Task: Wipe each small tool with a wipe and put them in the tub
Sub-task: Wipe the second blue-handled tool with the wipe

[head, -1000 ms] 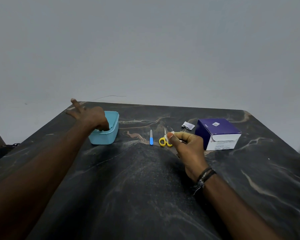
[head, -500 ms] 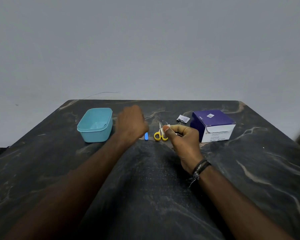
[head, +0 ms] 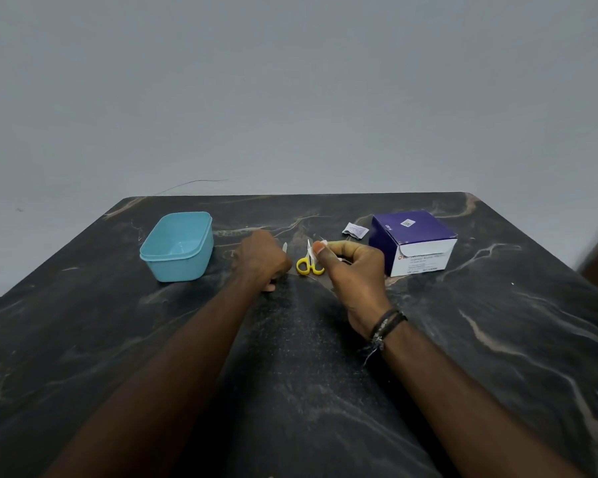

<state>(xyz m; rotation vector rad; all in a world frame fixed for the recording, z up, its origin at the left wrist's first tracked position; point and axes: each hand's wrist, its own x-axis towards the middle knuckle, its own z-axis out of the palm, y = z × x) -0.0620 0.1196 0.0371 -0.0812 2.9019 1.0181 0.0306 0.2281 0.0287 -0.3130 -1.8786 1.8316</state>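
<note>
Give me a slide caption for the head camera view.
Left hand picks up nail file; right hand pinches wipe beside scissors.

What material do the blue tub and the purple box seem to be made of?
The blue tub looks like moulded plastic with a smooth, slightly glossy finish and rounded corners. The purple box looks like printed cardboard, matte, with sharp folded edges and a tuck flap.

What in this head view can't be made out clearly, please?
- Nail file: only its tip shows in the head view; the left hand covers the rest.
- Wipe: mostly hidden in the right hand.
- Print on the purple box: too small to read.
- Sachet label: too small.
- Tub floor: near wall hides part.
</note>
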